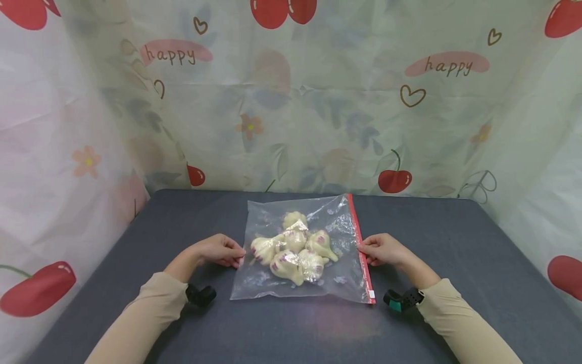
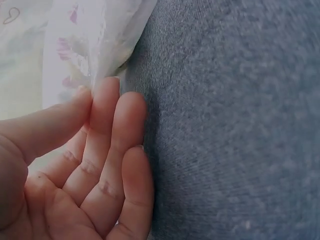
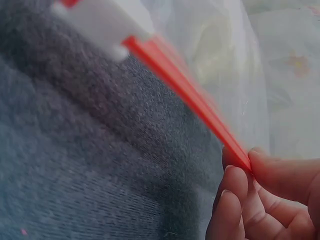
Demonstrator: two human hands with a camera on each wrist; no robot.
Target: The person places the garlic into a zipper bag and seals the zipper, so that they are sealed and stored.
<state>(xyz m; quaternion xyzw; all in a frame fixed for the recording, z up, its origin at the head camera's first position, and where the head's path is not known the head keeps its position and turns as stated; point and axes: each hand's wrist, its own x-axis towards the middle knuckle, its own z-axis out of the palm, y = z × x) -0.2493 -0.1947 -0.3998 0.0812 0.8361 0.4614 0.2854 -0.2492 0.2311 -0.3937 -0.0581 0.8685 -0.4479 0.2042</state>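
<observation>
A clear zip bag [image 1: 263, 290] lies flat on the dark table, with several garlic bulbs [image 1: 294, 241] bunched in its middle. Its red zip strip [image 1: 356, 222] runs down the right side, and a white slider [image 1: 371, 294] sits at the near end. My left hand [image 1: 221, 250] pinches the bag's left edge between thumb and fingers; the left wrist view shows the plastic between the thumb and index fingertip. On the opposite side my right hand [image 1: 382, 248] pinches the red strip at about its middle. In the right wrist view the strip [image 3: 190, 97] slants up from the fingertips to the slider [image 3: 107, 25].
The table [image 1: 191, 212] is covered in dark grey cloth. Behind it hangs a printed curtain [image 1: 300, 111], which also closes in both sides. A thin tied cord [image 1: 482, 184] hangs at the back right corner. Each wrist wears a black band [image 1: 200, 294].
</observation>
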